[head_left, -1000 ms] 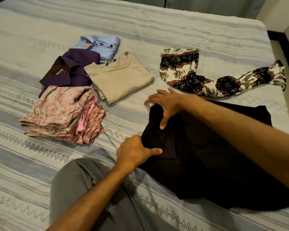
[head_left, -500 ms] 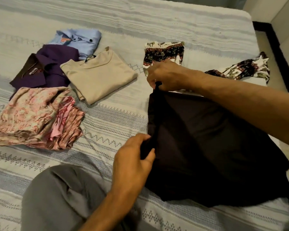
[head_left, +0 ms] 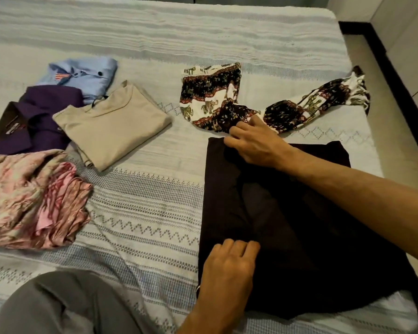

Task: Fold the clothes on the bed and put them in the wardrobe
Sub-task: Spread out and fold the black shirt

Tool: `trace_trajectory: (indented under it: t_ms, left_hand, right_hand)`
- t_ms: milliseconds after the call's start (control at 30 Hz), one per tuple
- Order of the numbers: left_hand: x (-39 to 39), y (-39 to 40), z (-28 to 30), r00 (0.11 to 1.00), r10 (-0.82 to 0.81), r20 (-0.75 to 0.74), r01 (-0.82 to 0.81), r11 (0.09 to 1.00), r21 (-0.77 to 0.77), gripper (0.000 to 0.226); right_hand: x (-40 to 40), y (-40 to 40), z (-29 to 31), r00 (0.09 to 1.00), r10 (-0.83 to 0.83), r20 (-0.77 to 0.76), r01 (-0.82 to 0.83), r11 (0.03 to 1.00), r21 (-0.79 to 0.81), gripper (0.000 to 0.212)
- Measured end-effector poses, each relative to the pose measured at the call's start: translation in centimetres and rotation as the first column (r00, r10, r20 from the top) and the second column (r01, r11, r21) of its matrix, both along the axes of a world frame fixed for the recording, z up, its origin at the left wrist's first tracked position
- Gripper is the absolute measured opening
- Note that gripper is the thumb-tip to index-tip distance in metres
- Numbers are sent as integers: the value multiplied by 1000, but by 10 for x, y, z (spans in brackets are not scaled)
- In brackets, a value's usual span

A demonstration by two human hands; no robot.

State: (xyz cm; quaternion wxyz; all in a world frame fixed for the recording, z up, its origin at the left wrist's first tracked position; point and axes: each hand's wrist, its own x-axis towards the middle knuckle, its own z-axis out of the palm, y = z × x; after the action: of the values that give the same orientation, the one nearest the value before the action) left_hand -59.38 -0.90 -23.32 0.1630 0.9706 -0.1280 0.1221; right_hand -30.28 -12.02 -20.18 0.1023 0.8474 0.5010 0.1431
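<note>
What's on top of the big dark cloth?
Both hands press on the dark cloth: the left hand near its front edge, the right hand at its far corner. The right forearm crosses it. What lies beneath it is hidden.

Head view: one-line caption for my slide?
Both hands, left and right, press a dark garment flat on the bed.

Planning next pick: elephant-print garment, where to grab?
Grip the flat, wide end of the elephant-print garment, coming from the bed's far side. Its middle is twisted beside the right hand, so that end looks easiest to lift.
</note>
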Motion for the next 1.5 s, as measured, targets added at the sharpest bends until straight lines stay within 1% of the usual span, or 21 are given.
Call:
trace_trajectory:
  t_ms: [100, 233, 267, 333, 400, 467, 533, 600, 633, 700, 733, 800, 833, 933, 1000, 1067, 1167, 1233, 1367, 1433, 1500]
  left_hand:
    - [-4, 7, -3, 998, -59, -24, 59, 998, -14, 27]
    - [-4, 17, 0, 986, -147, -75, 142, 988, -63, 21]
    - [-2, 20, 3, 983, -161, -84, 153, 984, -91, 15]
    - [4, 21, 14, 981, -163, -109, 142, 974, -176, 20]
    - [17, 18, 29, 981, -149, -127, 116, 965, -237, 25]
    - [38, 12, 40, 974, -171, -150, 136, 966, -218, 26]
    - [63, -6, 46, 951, -241, -195, 209, 963, -171, 34]
    - [89, -23, 42, 909, -329, -256, 302, 943, -138, 46]
    - [98, -53, 42, 879, -391, -273, 376, 920, -107, 54]
    - [116, -90, 33, 836, -447, -319, 459, 887, -40, 72]
    - [122, -109, 28, 817, -448, -363, 475, 880, -17, 81]
    - [131, -145, 15, 784, -408, -467, 480, 877, 39, 95]
    - [131, -157, 9, 784, -391, -483, 477, 876, 66, 100]
    - [131, -174, -3, 820, -380, -427, 458, 884, 92, 100]
    - [129, -167, -4, 834, -387, -394, 447, 892, 70, 97]
    - [132, -166, -6, 825, -407, -393, 468, 881, 71, 95]
    - [138, -162, -4, 794, -433, -428, 506, 860, 68, 97]
    - [140, -160, -2, 779, -445, -442, 526, 847, 74, 100]
    - [135, -153, -1, 790, -458, -408, 534, 841, 89, 108]
    - [130, -149, -2, 798, -462, -387, 532, 842, 90, 111]
    - [126, -145, -3, 786, -485, -383, 557, 825, 99, 112]
  right_hand:
    - [-2, -4, -5, 999, -8, -32, 9, 1000, 20, 25]
    - [-11, -14, 3, 983, -62, -175, 70, 997, 42, 31]
    - [-14, -19, 5, 971, -103, -218, 119, 991, 61, 36]
    - [-26, -41, 10, 927, -196, -318, 258, 952, 166, 44]
    - [-42, -81, 16, 860, -296, -416, 440, 842, 311, 43]
    - [-68, -136, 16, 733, -410, -543, 662, 614, 429, 38]
    - [-104, -198, 5, 559, -502, -660, 828, 304, 471, 34]
    - [-140, -239, -16, 344, -546, -764, 927, 70, 368, 40]
    - [-167, -271, -21, 206, -528, -824, 963, -42, 267, 47]
    - [-198, -293, -35, -53, -313, -948, 984, -177, 3, 57]
    - [-209, -298, -36, -161, -174, -971, 975, -181, -129, 57]
    - [-225, -301, -22, -262, 25, -965, 960, -92, -263, 52]
    - [-227, -301, -14, -258, 56, -964, 962, -74, -262, 51]
    - [-227, -303, -1, -166, 83, -983, 982, -80, -173, 56]
    - [-225, -295, 5, -133, 10, -991, 991, -33, -133, 51]
    - [-221, -299, 0, -93, -142, -985, 996, -5, -94, 38]
    - [-218, -304, -5, 9, -94, -996, 989, -145, 23, 22]
    - [-213, -304, -2, 116, -135, -984, 976, -171, 138, 24]
    - [-199, -274, 17, 355, -485, -799, 914, 1, 405, 27]
    - [-194, -249, 33, 413, -617, -670, 887, 108, 448, 29]
    - [-193, -223, 49, 515, -681, -520, 828, 237, 508, 26]
